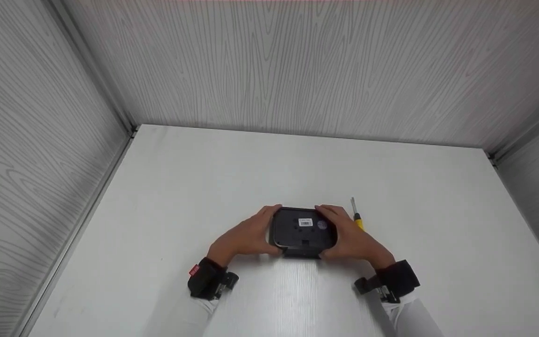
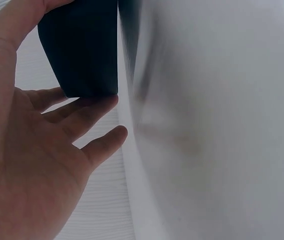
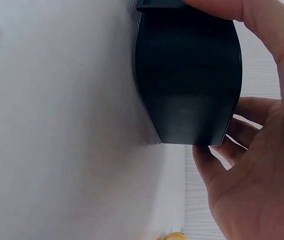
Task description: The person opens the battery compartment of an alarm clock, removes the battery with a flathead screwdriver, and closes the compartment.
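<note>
Head view: a black device [image 1: 303, 232], underside up with a white barcode sticker [image 1: 305, 223] and a round purple sticker [image 1: 322, 225], sits in the lower centre of the frame on the white table [image 1: 269, 168]. Its long axis runs left to right across the picture, so each short end faces one hand.

Left hand [image 1: 247, 236]: grasps the left end, thumb along the near edge and fingers wrapped over the far edge. In the left wrist view the hand [image 2: 26, 150] has fingertips under the device [image 2: 81, 47] at the upper left of the frame and the thumb over its top. Palm not pressed flat to the body; a gap shows between.

Right hand [image 1: 351, 238]: grasps the right end in mirror fashion. In the right wrist view the hand [image 3: 254, 185] has its thumb across the top of the device [image 3: 189, 75] and its fingers behind the lower right corner.

Both hands are equally near; the device lies directly between them, held from both ends. Whether it rests on the table or is lifted just off it cannot be told; the wrist views show its edge close against the table surface.

A yellow-handled screwdriver [image 1: 357, 218] lies just beyond the right hand, right of the device, with the shaft pointing to the top of the frame. It is nearer the right hand; no hand touches it.
</note>
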